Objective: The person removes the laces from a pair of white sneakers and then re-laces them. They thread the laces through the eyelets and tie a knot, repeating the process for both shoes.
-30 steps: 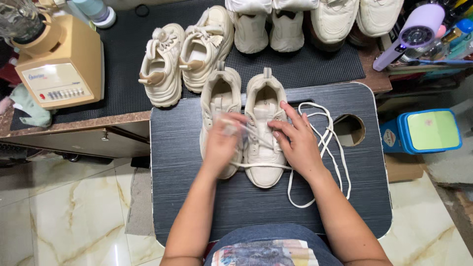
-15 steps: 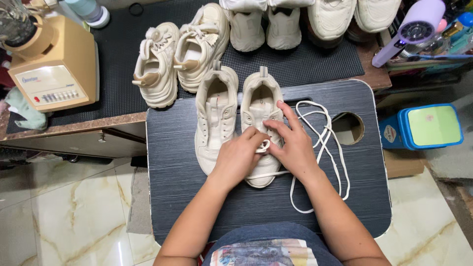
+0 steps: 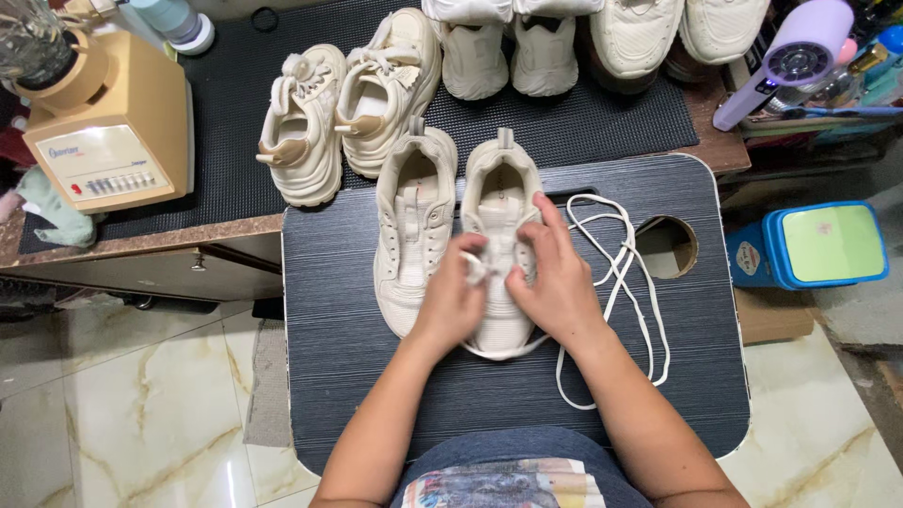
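Two cream sneakers stand side by side, toes toward me, on a dark lap tray [image 3: 357, 376]. Both hands rest on the right sneaker [image 3: 499, 184]. My left hand [image 3: 453, 299] pinches one end of a white shoelace [image 3: 621, 273] over the shoe's front eyelets. My right hand [image 3: 557, 273] lies on the same shoe's right side, fingers spread along the lacing area and touching the lace. The rest of the lace lies in loose loops on the tray to the right. The left sneaker [image 3: 412, 212] has no lace and is untouched.
A black mat [image 3: 226, 150] behind the tray holds another cream sneaker pair [image 3: 343, 103] and several more shoes along the far edge. A beige blender base [image 3: 108, 141] stands far left. The tray has a round cup hole [image 3: 666, 246]. A blue box [image 3: 814, 245] sits at right.
My left hand moved from the left sneaker across to the right sneaker and took the lace end. My right hand stayed on the right shoe, shifting slightly.
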